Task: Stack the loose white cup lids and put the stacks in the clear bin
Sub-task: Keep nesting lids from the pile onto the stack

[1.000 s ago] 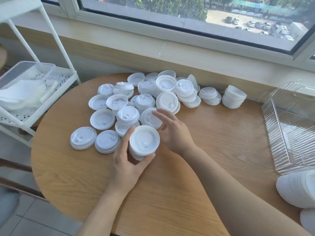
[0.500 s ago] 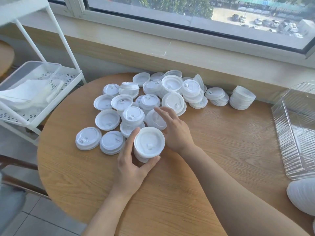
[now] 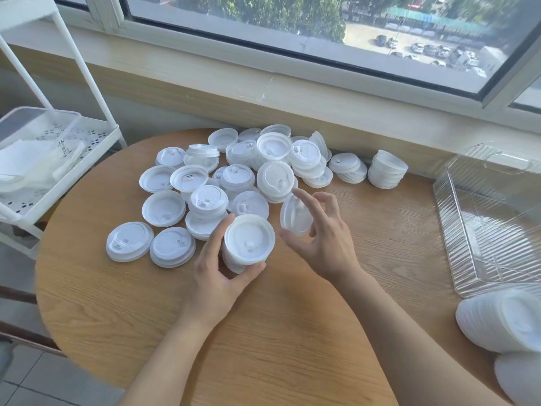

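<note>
My left hand grips a short stack of white lids standing on the round wooden table. Just to its right, my right hand holds a single white lid tilted on edge between thumb and fingers, lifted off the table. Several loose white lids lie scattered and partly piled behind both hands. A neat small stack of lids stands at the back near the wall. The clear bin sits at the table's right side; I see no lids in it.
A white metal rack with a clear box and papers stands to the left of the table. Long stacks of white lids lie at the right front edge. The windowsill wall runs right behind the table.
My right hand has picked one lid out of the pile and raised it on edge beside the stack. My left hand still grips the stack in the same spot.
</note>
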{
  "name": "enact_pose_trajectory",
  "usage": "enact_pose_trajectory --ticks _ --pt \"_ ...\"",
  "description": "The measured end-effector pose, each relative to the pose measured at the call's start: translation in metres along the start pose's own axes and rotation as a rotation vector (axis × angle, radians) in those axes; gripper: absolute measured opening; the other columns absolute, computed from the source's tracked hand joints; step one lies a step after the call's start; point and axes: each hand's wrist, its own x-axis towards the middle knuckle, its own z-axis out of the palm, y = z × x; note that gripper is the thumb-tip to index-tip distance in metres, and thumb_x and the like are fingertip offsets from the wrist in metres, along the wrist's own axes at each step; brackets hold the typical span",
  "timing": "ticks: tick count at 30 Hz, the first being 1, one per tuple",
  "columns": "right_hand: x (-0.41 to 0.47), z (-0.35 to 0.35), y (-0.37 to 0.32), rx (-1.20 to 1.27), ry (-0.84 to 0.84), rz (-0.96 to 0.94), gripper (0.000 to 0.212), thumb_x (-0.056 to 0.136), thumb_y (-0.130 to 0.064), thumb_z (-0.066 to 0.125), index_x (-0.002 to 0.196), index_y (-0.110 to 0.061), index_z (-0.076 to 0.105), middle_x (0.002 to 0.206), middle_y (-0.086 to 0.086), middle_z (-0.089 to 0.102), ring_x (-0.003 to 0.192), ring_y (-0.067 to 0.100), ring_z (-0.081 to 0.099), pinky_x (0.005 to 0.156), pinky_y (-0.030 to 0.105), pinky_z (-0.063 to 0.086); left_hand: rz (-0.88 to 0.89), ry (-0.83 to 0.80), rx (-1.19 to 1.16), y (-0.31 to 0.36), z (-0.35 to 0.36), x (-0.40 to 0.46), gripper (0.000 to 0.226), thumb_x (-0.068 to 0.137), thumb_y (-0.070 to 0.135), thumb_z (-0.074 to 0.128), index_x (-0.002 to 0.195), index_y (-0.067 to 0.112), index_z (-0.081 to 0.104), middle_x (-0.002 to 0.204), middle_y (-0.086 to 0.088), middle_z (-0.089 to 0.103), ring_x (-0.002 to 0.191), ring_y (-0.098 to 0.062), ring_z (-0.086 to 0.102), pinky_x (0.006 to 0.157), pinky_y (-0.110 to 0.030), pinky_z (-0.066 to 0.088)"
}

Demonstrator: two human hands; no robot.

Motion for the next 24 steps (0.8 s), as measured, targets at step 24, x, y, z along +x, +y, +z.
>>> enact_pose_trajectory --ticks 24 --pt "-0.045 -0.02 0.005 0.219 0.146 0.007 0.066 0.089 -0.057 0.071 0.138 -0.02 0.05 0.126 -0.012 0.059 0.104 0.009 0.059 0.087 0.016 0.039 0.025 -0.151 -0.101 0.017 0.064 0.011 0.094 0.075 0.053 0.088 0.155 0.044 0.039 0.142 0.012 0.062 0.131 -0.013 0.059 0.106 -0.045 0.052"
